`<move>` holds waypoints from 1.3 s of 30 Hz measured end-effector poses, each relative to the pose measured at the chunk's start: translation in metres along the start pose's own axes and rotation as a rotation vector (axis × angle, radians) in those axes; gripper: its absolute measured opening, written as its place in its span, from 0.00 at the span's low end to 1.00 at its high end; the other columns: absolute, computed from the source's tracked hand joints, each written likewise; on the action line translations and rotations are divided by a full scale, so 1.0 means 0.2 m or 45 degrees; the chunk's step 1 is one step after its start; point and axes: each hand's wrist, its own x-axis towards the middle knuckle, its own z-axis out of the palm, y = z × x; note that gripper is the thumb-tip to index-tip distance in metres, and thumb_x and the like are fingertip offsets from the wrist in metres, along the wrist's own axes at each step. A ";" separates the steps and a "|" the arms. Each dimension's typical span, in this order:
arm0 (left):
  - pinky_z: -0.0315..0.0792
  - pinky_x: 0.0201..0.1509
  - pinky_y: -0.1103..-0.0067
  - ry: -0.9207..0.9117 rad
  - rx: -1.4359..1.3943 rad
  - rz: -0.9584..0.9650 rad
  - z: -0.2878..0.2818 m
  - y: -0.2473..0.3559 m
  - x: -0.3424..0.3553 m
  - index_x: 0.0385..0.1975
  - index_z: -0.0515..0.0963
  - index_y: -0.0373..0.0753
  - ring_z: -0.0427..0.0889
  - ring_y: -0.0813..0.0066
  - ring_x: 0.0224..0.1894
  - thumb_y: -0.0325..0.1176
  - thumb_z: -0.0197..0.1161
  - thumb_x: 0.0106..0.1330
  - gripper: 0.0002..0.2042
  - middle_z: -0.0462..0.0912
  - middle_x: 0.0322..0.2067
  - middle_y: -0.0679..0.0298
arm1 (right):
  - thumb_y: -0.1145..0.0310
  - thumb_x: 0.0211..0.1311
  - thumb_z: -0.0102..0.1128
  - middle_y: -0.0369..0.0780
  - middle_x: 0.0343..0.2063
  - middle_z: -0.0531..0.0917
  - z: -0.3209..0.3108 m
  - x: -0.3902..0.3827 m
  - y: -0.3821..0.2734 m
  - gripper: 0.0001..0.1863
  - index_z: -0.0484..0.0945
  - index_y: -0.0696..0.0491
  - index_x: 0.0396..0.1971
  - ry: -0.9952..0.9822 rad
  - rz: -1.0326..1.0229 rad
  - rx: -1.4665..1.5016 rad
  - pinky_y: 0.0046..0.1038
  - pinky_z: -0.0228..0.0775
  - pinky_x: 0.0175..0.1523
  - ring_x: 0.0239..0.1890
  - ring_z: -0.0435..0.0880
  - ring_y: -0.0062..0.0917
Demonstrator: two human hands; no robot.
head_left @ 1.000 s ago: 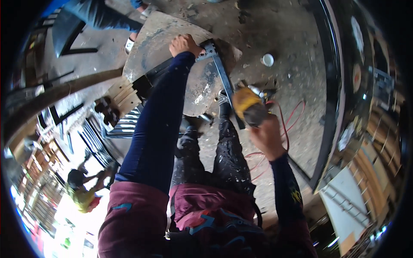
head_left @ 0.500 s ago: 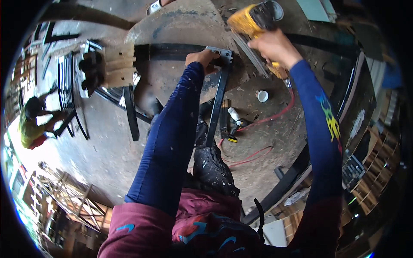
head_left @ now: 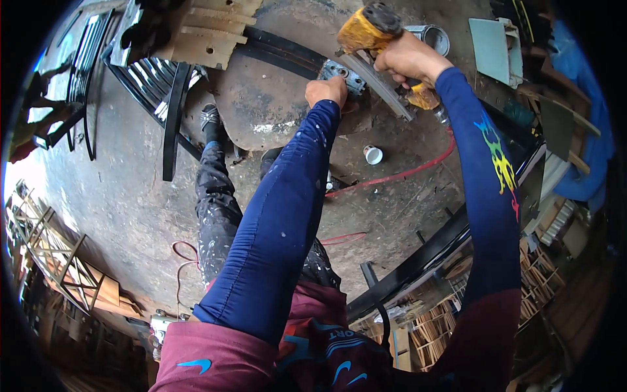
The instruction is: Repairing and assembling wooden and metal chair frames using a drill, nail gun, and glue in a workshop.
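Note:
My left hand [head_left: 326, 93] is closed on a grey metal corner block [head_left: 343, 77] with holes in it. This block sits at the end of black curved strips [head_left: 281, 53], which rest over a worn, stained round board [head_left: 261, 98]. My right hand [head_left: 413, 60] grips a scuffed yellow air nail gun [head_left: 366, 32], whose long magazine [head_left: 379, 85] slants down just right of the block. The nose of the nail gun appears apart from the block. My left forearm hides what lies below the block.
A red air hose [head_left: 405, 175] runs across the floor past a white cup [head_left: 373, 155]. A metal can [head_left: 436, 40] stands behind the nail gun. Black curved frames [head_left: 173, 124] lie at left near a ridged cardboard-coloured piece [head_left: 219, 26]. A long black rail [head_left: 418, 261] crosses at right.
The view has turned and shifted. My left hand and the block appear farther right, closer to the nail gun's magazine, and the block is tilted. The nail gun stays in my right hand.

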 end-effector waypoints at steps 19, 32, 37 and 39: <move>0.78 0.59 0.66 0.150 0.301 -0.057 0.01 -0.03 0.12 0.44 0.84 0.30 0.85 0.51 0.54 0.41 0.74 0.56 0.22 0.86 0.49 0.45 | 0.76 0.49 0.62 0.50 0.16 0.80 0.04 0.25 -0.33 0.10 0.78 0.71 0.26 -0.135 -0.148 -0.947 0.37 0.71 0.23 0.18 0.82 0.34; 0.78 0.60 0.66 0.168 0.598 0.141 -0.01 -0.04 0.07 0.43 0.85 0.29 0.84 0.49 0.54 0.41 0.72 0.56 0.21 0.85 0.49 0.42 | 0.75 0.49 0.56 0.57 0.19 0.82 0.09 0.22 -0.34 0.11 0.81 0.70 0.25 -0.132 -0.237 -1.010 0.41 0.75 0.25 0.20 0.85 0.41; 0.78 0.59 0.66 0.161 0.383 0.053 0.00 -0.04 0.11 0.44 0.84 0.29 0.84 0.48 0.54 0.43 0.74 0.55 0.24 0.85 0.49 0.42 | 0.76 0.52 0.58 0.62 0.23 0.82 0.09 0.27 -0.28 0.14 0.78 0.75 0.34 0.004 -0.439 -1.102 0.42 0.77 0.28 0.24 0.87 0.46; 0.78 0.59 0.66 0.177 0.406 0.053 -0.05 -0.05 0.12 0.44 0.84 0.29 0.84 0.48 0.54 0.43 0.75 0.55 0.24 0.85 0.49 0.42 | 0.76 0.52 0.58 0.63 0.24 0.82 0.14 0.17 -0.41 0.15 0.78 0.75 0.34 -0.061 -0.273 -1.021 0.42 0.77 0.30 0.27 0.88 0.47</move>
